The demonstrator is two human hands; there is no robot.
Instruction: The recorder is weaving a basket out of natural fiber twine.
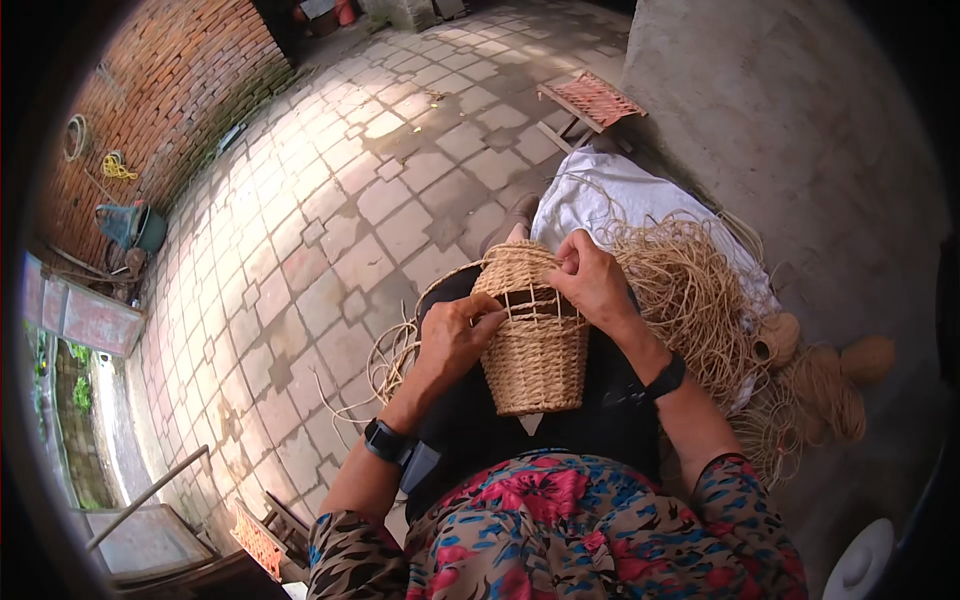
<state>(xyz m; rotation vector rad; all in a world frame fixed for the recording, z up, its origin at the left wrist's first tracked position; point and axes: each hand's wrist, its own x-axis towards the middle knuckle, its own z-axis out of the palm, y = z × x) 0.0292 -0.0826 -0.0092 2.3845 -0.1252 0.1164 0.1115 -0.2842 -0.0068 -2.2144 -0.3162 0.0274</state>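
Observation:
A tan woven basket lies across my lap, its body tapering slightly. An open band with bare upright stakes and a single cord row runs between its lower body and its upper woven part. My left hand is closed in a pinch at the left side of this band, thumb and fingertips on the cord. On the right, my right hand grips the upper woven edge near the stakes, fingers bent together. Loose cord loops out at the basket's left. The exact strand under each fingertip is too small to make out.
A big tangled heap of cord rests on a white sheet at my right, with cord rolls beside it. A folding stool stands ahead by the concrete wall. A bucket is near the brick wall at far left.

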